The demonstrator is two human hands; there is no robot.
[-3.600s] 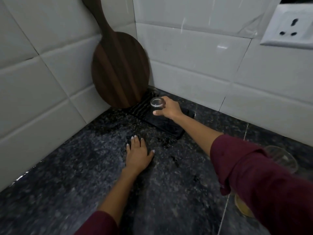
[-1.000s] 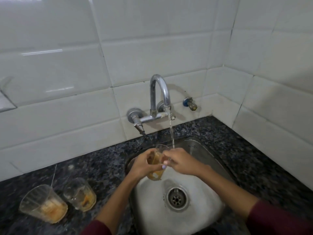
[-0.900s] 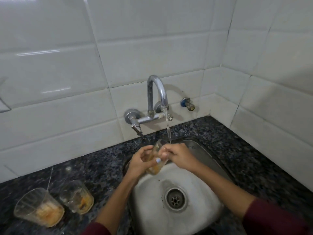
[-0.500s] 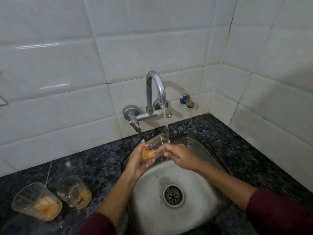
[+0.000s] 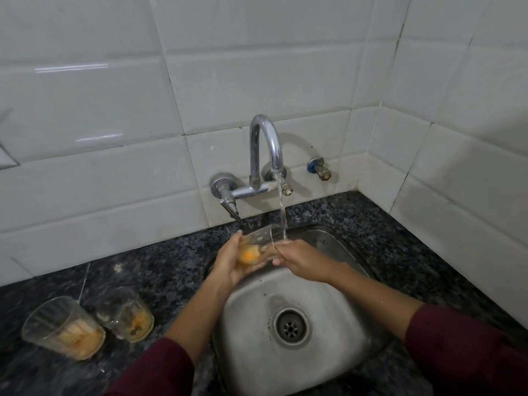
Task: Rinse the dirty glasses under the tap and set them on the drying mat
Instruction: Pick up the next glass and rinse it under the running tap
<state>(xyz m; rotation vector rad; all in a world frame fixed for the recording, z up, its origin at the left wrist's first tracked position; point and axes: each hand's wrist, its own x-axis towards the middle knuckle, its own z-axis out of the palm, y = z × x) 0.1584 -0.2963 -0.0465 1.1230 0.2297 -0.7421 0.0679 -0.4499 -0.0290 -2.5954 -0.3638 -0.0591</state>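
Rinsing goes best with the mouth turned up into the stream: the glass lies tilted over the sink, left hand cupped around its orange-stained base, right hand curled at the rim, water only striking the lip.

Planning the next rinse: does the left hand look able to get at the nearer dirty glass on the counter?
Probably yes, once freed. The left hand now holds the glass under the tap; bare counter lies between it and the nearer dirty glass.
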